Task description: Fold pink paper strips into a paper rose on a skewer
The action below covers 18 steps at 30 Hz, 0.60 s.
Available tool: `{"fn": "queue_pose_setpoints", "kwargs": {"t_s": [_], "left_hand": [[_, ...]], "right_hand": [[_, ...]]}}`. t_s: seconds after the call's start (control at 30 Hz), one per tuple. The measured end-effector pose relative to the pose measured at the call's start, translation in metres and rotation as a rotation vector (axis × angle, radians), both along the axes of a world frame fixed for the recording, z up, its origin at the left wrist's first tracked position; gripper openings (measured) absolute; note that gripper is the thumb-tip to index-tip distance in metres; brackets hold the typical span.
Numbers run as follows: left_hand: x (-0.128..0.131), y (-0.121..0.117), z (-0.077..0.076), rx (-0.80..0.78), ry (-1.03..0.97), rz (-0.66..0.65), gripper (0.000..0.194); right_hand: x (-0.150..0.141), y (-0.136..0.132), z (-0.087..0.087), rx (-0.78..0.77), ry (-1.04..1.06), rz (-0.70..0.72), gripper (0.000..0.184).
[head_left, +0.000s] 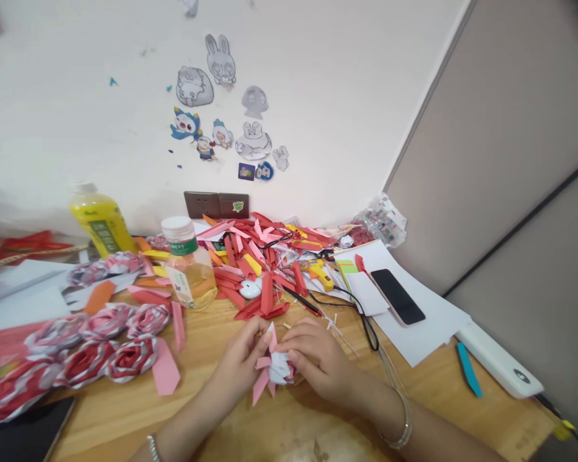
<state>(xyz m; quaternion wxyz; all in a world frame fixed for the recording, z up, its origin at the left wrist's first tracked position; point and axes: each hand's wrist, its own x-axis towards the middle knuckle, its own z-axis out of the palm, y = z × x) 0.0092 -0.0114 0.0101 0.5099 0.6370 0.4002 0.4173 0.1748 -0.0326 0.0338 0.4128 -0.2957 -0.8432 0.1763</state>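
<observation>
Left hand [245,351]: thumb and fingers together on the paper piece [279,368].
Right hand [320,359]: closed on its three o'clock side; our fingers hide that edge.
Paper piece: between our hands, white middle, pink folded strips jutting out.
Red strips [267,294]: heaped at twelve o'clock.
Phone [397,296]: two o'clock, screen dark.
Black slab [24,431]: between eight and nine, cut off.

the flowers [133,358] are striped red and white.
</observation>
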Motion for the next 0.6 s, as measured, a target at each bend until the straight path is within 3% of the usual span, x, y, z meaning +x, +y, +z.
{"fn": "queue_pose_setpoints", "kwargs": {"t_s": [0.1, 0.33, 0.4, 0.53, 0.6], "left_hand": [[0.001, 0.001, 0.000, -0.042, -0.053, -0.008, 0.035], [-0.001, 0.000, 0.004, -0.320, -0.252, -0.211, 0.032], [-0.001, 0.002, 0.001, -0.368, -0.284, -0.206, 0.031], [-0.005, 0.014, -0.010, -0.440, -0.356, -0.157, 0.037], [-0.010, 0.020, -0.014, -0.337, -0.333, -0.077, 0.053]], "right_hand": [[0.000, -0.001, 0.004, -0.013, -0.009, 0.001, 0.033], [0.017, 0.014, -0.004, -0.275, 0.089, -0.084, 0.029], [0.020, 0.019, -0.011, -0.413, 0.080, -0.034, 0.025], [0.019, 0.023, -0.018, -0.470, 0.169, -0.095, 0.021], [0.018, 0.024, -0.020, -0.462, 0.223, -0.154, 0.020]]}}
